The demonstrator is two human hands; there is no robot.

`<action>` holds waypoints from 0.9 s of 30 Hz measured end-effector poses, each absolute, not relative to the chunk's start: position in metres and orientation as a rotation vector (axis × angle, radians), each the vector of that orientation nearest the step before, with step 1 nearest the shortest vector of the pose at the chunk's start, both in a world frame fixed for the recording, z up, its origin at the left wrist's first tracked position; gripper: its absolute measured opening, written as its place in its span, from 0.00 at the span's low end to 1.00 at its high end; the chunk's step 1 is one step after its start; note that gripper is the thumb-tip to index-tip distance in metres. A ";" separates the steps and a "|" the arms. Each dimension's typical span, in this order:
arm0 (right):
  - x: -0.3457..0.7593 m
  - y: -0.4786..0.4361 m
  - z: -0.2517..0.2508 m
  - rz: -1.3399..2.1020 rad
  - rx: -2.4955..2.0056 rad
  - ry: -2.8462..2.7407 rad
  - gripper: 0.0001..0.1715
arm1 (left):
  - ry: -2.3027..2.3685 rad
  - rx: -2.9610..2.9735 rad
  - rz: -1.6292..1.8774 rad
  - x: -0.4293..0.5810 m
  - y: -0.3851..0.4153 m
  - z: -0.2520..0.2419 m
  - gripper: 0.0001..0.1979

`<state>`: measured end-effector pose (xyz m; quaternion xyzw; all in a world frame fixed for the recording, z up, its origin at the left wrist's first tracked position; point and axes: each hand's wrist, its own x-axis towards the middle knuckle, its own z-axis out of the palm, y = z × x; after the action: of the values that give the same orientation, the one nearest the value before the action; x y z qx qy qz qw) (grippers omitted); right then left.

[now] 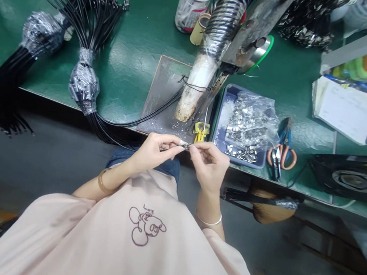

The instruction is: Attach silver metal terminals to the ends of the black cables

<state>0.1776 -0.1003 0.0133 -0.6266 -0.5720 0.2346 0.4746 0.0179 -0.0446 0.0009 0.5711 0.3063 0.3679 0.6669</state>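
Observation:
My left hand [155,151] and my right hand [209,163] meet just in front of the green bench's near edge. Both pinch a small silver metal connector [185,145] at the end of a thin black cable [138,123]. The cable runs left to a taped bundle of black cables [83,81]. A blue tray [219,133] holding a plastic bag of small metal shells [250,121] sits just beyond my right hand.
A grey metal plate [165,90] with a wrapped tube-like fixture [198,83] stands ahead of my hands. Orange-handled snips [282,154] lie right of the tray. A second cable bundle [38,35] lies far left. A cup [193,5], papers [344,108] and a black fan [352,176] are around.

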 end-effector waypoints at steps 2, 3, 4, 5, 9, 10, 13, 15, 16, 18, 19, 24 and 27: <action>0.179 -0.102 0.013 0.511 -1.468 -1.340 0.09 | 0.708 1.273 0.862 0.019 -0.043 0.000 0.09; 0.179 -0.102 0.013 0.465 -1.420 -1.296 0.10 | 0.718 1.269 0.877 0.019 -0.043 0.000 0.09; 0.178 -0.103 0.012 0.413 -1.374 -1.241 0.10 | 0.729 1.265 0.888 0.020 -0.042 0.000 0.09; 0.178 -0.104 0.012 0.357 -1.338 -1.184 0.10 | 0.738 1.259 0.895 0.020 -0.041 0.000 0.09; 0.176 -0.105 0.008 0.239 -1.369 -1.137 0.08 | 0.765 1.226 0.902 0.023 -0.036 -0.002 0.11; 0.175 -0.105 0.006 0.241 -1.400 -1.178 0.07 | 0.767 1.219 0.904 0.023 -0.035 -0.002 0.11; 0.174 -0.101 0.003 0.248 -1.436 -1.353 0.05 | 0.774 1.204 0.920 0.026 -0.032 -0.003 0.12; 0.172 -0.098 0.001 0.209 -1.419 -1.456 0.06 | 0.797 1.200 0.936 0.028 -0.030 -0.004 0.12; 0.171 -0.096 0.001 0.179 -1.405 -1.489 0.07 | 0.812 1.201 0.941 0.029 -0.029 -0.004 0.12; 0.169 -0.092 0.000 0.119 -1.387 -1.515 0.08 | 0.835 1.202 0.948 0.031 -0.028 -0.005 0.11; 0.168 -0.091 0.000 0.099 -1.383 -1.513 0.08 | 0.839 1.200 0.952 0.031 -0.027 -0.005 0.11; 0.168 -0.087 -0.002 0.101 -1.402 -1.499 0.07 | 0.833 1.179 0.970 0.034 -0.024 -0.004 0.09; 0.169 -0.085 -0.001 0.109 -1.402 -1.496 0.08 | 0.857 1.182 0.966 0.034 -0.024 -0.004 0.09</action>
<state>0.1688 -0.0847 -0.0013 -0.5841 -0.6235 0.0455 0.5177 0.0341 -0.0236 -0.0037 0.5185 0.3759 0.4237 0.6405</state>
